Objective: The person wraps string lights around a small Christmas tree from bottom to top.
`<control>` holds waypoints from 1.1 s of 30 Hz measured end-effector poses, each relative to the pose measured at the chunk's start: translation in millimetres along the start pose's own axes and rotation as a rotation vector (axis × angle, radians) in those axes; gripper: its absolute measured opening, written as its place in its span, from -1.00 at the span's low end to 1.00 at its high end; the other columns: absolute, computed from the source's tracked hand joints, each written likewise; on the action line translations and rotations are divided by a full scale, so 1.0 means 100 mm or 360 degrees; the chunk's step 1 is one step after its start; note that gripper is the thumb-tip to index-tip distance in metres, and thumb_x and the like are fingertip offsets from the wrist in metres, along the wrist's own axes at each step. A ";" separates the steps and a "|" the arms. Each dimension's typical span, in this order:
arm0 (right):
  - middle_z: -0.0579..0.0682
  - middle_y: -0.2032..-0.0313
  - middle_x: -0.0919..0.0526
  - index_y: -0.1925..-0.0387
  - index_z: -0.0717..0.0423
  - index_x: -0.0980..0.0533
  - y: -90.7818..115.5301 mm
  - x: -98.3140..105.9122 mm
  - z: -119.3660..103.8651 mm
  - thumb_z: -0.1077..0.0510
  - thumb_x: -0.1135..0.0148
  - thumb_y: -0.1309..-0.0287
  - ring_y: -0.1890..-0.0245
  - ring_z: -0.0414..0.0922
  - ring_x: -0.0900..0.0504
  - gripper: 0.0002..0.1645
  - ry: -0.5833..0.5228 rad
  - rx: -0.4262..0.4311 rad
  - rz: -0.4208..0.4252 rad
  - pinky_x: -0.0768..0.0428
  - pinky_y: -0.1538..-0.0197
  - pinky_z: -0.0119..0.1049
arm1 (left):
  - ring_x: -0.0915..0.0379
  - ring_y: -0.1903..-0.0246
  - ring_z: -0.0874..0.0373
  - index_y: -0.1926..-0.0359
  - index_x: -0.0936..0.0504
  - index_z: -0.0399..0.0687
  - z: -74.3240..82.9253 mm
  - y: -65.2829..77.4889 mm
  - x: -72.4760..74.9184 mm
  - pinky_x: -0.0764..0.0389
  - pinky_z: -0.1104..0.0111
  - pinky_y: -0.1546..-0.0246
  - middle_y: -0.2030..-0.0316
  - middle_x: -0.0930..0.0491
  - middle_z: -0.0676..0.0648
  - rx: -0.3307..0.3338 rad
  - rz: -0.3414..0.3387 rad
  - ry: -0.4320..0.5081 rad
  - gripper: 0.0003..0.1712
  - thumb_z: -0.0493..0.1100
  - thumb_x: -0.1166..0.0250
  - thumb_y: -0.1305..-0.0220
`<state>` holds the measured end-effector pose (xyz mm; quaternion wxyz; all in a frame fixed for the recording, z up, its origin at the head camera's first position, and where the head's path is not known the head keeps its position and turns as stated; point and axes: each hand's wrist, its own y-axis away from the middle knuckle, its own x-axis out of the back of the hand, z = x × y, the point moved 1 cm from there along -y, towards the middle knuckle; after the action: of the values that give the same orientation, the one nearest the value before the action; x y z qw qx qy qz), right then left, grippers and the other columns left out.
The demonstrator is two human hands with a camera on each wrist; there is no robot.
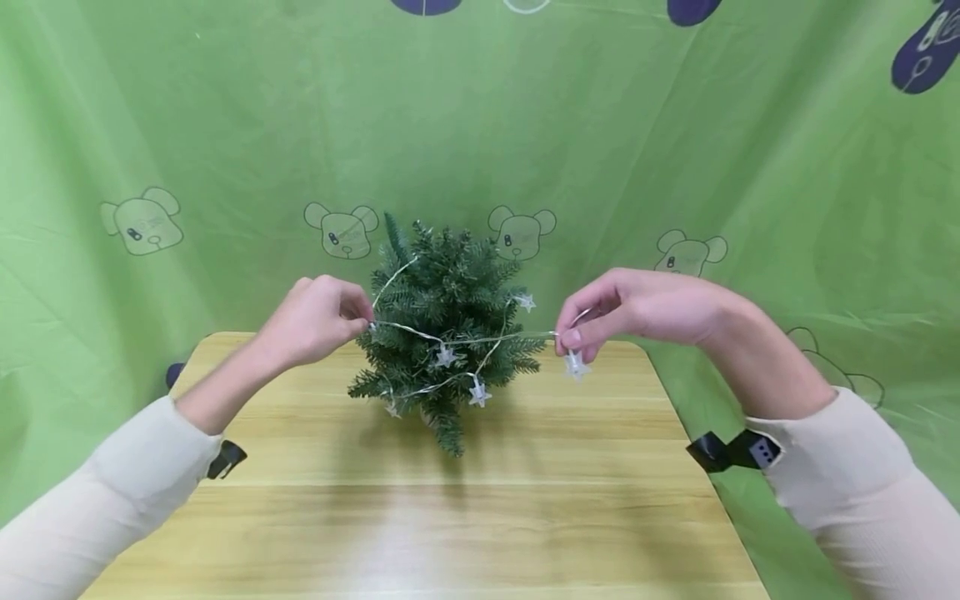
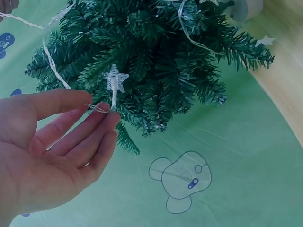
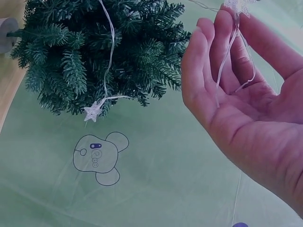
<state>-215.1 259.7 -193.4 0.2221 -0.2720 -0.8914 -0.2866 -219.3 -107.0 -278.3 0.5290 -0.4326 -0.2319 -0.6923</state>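
Observation:
A small artificial Christmas tree (image 1: 450, 292) stands on the table, with a star string light (image 1: 480, 390) looped across its front. My left hand (image 1: 318, 321) pinches the string's wire at the tree's left side; in the left wrist view a clear star (image 2: 115, 79) hangs just beyond those fingertips. On the other side, my right hand (image 1: 626, 308) pinches the wire close to another star (image 1: 576, 365). Between both hands the wire stretches nearly level before the branches. Inside the right palm, a loop of wire (image 3: 251, 71) shows in the right wrist view.
The light wooden table (image 1: 420, 533) reaches toward me under the tree. Behind it hangs a green curtain (image 1: 480, 125) printed with bear heads. A grey-white tree base (image 3: 7, 35) shows at the edge of the right wrist view.

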 end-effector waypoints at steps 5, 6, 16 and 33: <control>0.16 0.14 -0.70 0.11 0.11 -0.65 0.01 -0.02 0.00 0.02 -0.23 -0.37 0.07 0.13 -0.63 -0.74 -0.0036 -0.0001 0.0016 -0.51 -0.19 0.04 | -0.70 0.24 0.04 0.17 -0.74 -0.16 0.00 -0.01 -0.05 -0.73 0.11 0.10 0.24 -0.78 -0.12 -0.0002 -0.0003 0.0037 -0.85 -0.32 -0.29 -0.28; 0.16 0.13 -0.70 0.11 0.11 -0.65 0.00 -0.02 0.01 0.03 -0.23 -0.37 0.06 0.14 -0.64 -0.75 -0.0045 0.0002 0.0019 -0.51 -0.20 0.04 | -0.70 0.23 0.03 0.16 -0.74 -0.16 0.00 -0.01 -0.06 -0.73 0.11 0.10 0.24 -0.78 -0.12 -0.0003 0.0001 0.0038 -0.85 -0.32 -0.29 -0.29; 0.15 0.09 -0.69 0.05 0.13 -0.64 -0.01 0.00 0.06 0.04 -0.24 -0.36 0.04 0.14 -0.64 -0.72 -0.0120 -0.0016 0.0119 -0.53 -0.21 0.01 | -0.68 0.15 -0.06 0.02 -0.67 -0.23 0.03 0.00 -0.13 -0.72 0.09 0.08 0.11 -0.74 -0.21 0.0044 0.0039 0.0047 -0.75 -0.33 -0.23 -0.30; 0.10 0.16 -0.67 0.14 0.14 -0.61 0.22 0.07 0.23 -0.01 -0.15 -0.43 0.08 0.07 -0.60 -0.70 -0.0009 -0.0088 0.0187 -0.50 -0.19 -0.11 | -0.66 0.10 -0.14 0.01 -0.66 -0.21 0.03 -0.03 -0.19 -0.69 0.01 0.06 0.08 -0.73 -0.23 0.0049 0.0142 -0.0012 -0.70 -0.22 -0.40 -0.25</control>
<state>-212.2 291.6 -198.2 0.2284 -0.3308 -0.8663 -0.2966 -219.3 -93.6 -292.3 0.5652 -0.4369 -0.2249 -0.6627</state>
